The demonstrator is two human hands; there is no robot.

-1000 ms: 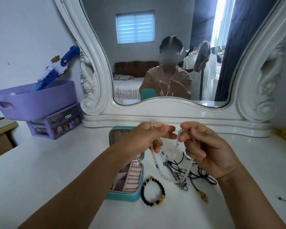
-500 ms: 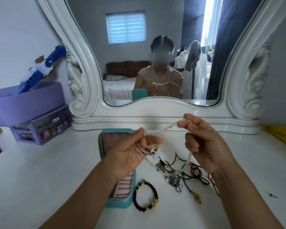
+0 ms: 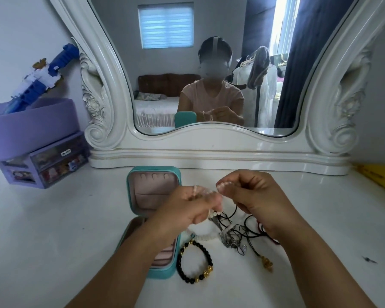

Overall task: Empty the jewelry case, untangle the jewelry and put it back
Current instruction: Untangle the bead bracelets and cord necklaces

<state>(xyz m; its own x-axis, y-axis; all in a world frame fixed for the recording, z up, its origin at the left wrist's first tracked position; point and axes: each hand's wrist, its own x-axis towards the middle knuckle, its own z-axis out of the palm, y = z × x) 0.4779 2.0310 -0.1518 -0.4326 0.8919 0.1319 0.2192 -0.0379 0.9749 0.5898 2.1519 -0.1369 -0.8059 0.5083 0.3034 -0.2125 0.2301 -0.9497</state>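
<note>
From the head camera, your left hand [image 3: 192,211] and right hand [image 3: 257,200] are both raised just above the desk [image 3: 53,230], each pinching a strand of pale beads [image 3: 209,192] between curled fingers; the short stretch between your hands runs roughly left to right, and the rest drops down to lie on the desk among a tangle of black cords [image 3: 238,227], so its long axis bends from level to hanging. The teal jewelry case [image 3: 152,190] stands open near the middle of the desk, toward the back edge by the mirror [image 3: 209,141], lid upright, its tray partly hidden under your left forearm; what shows of the tray looks bare, so the emptying seems done. A black and gold bracelet [image 3: 195,262] lies apart in a clean loop just beside the case's right front corner, which suggests it is already freed. The cords, a red cord [image 3: 269,236] under your right wrist, some silver charms [image 3: 230,241] and a gold pendant [image 3: 266,262] are bunched together, so I judge most of the untangling is left, and nothing has gone back in the case yet
</note>
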